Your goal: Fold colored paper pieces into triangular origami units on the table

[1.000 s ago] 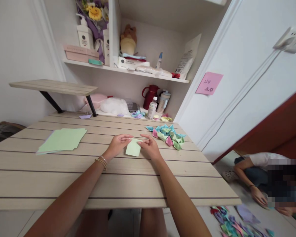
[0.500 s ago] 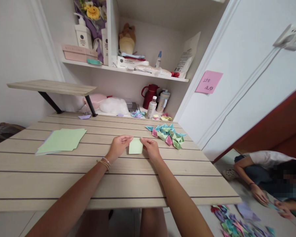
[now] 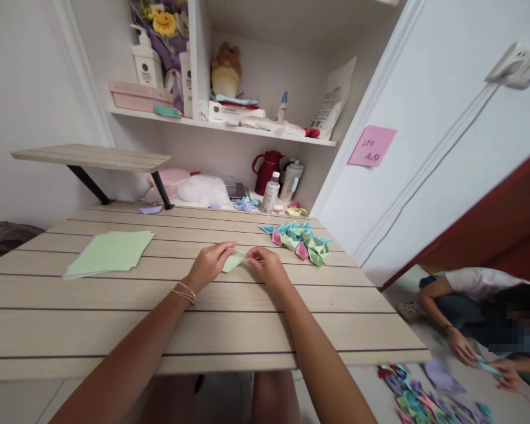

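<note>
Between my hands, over the middle of the slatted wooden table (image 3: 229,330), is a small folded piece of light green paper (image 3: 234,261). My left hand (image 3: 211,265) pinches its left side, thumb toward the paper. The fingertips of my right hand (image 3: 265,263) close on its right corner. Part of the paper is hidden behind my fingers. To the right of my right hand lies a cluster of folded paper boats (image 3: 298,238) in blue, green and pink. A stack of flat light green sheets (image 3: 110,252) rests on the left of the table.
A raised wooden stand (image 3: 92,156) occupies the back left. A clear bottle (image 3: 271,193) and a dark red jug (image 3: 267,171) stand at the back. On the floor at right, another person (image 3: 472,306) handles blue paper beside a pile of folded papers (image 3: 424,394).
The green paper was held flat and square to me; now it is turned and looks narrower. My right hand's fingers have shifted left to its corner.
</note>
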{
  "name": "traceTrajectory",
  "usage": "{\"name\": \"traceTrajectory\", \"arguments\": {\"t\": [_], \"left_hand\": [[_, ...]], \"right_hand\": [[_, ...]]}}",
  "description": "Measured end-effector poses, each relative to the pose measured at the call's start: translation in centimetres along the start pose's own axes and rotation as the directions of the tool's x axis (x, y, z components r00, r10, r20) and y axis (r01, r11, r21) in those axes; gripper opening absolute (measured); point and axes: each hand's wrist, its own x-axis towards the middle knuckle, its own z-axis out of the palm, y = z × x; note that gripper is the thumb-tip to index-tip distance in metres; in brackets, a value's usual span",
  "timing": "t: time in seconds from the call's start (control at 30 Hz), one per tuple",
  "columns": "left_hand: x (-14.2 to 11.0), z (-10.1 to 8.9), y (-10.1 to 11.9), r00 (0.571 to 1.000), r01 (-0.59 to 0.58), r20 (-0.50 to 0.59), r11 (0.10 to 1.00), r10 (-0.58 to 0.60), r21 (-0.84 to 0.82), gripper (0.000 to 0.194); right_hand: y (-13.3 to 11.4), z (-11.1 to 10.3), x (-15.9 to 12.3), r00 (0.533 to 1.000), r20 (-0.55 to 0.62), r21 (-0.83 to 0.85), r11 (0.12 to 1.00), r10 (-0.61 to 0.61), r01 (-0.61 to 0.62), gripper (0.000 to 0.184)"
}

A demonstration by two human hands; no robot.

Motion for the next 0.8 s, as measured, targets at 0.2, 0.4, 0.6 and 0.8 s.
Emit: {"name": "traceTrajectory", "arguments": {"t": [0.2, 0.4, 0.6, 0.8], "left_hand": [[-0.2, 0.0, -0.3, 0.994, -0.072, 0.086, 0.996, 0.068, 0.052, 0.019], [0.5, 0.7, -1.3, 0.994, 0.087, -0.051, 0.981, -0.098, -0.175, 0.034], [0.8, 1.1, -2.1, 0.992, 0.094, -0.061, 0.966, -0.112, -0.240, 0.035], [0.8, 1.6, -2.5, 0.994, 0.077, -0.055, 0.956, -0.097, -0.284, 0.032]], "right_hand": [[-0.2, -0.5, -0.2, 0.999, 0.020, -0.249, 0.968, -0.025, 0.030, 0.014], [0.4, 0.7, 0.4, 0.974, -0.170, 0.296, 0.951, 0.150, -0.095, 0.025], [0.8, 1.0, 0.6, 0.946, -0.141, 0.609, 0.779, 0.293, -0.151, 0.026], [0.3, 1.4, 0.6, 0.927, -0.152, 0.693, 0.706, 0.343, -0.147, 0.025]]}}
